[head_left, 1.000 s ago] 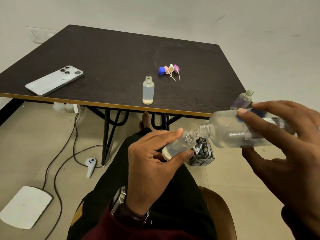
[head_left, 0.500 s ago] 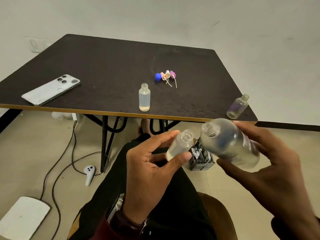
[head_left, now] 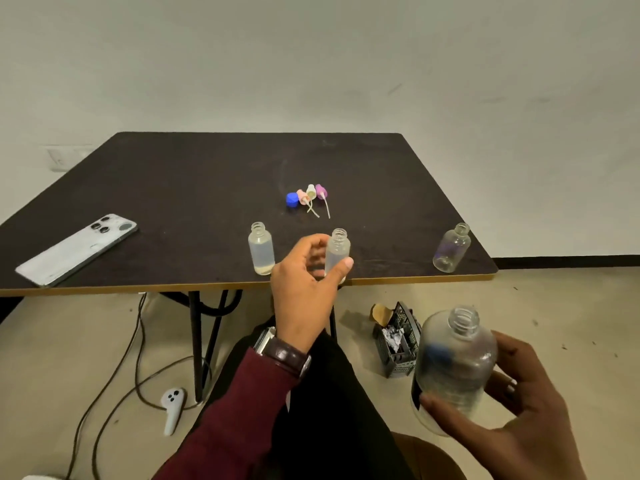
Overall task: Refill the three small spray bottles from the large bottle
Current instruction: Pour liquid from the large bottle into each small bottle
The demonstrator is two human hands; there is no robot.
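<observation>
Your left hand (head_left: 304, 292) grips a small bottle (head_left: 336, 252) upright at the table (head_left: 173, 188) edge; your right hand (head_left: 512, 407) clasps the large bottle (head_left: 453, 365).

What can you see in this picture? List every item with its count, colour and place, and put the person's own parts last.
Table: one, dark brown, centre.
Small bottles: three, clear, uncapped; one standing near the table's front edge, one in the left hand, one at the right corner.
Large bottle: one, clear, uncapped, in the right hand, off the table.
Blue cap: one, mid-table.
Spray tops: three, pink, cream and purple, beside the blue cap.
Phone: one, white, left of table.
Cables: dark, on the floor.
Controller: one, white, on the floor.
Basket: one, dark, on the floor.
Left hand: gripping a small bottle; watch on the wrist.
Right hand: holding the large bottle.
</observation>
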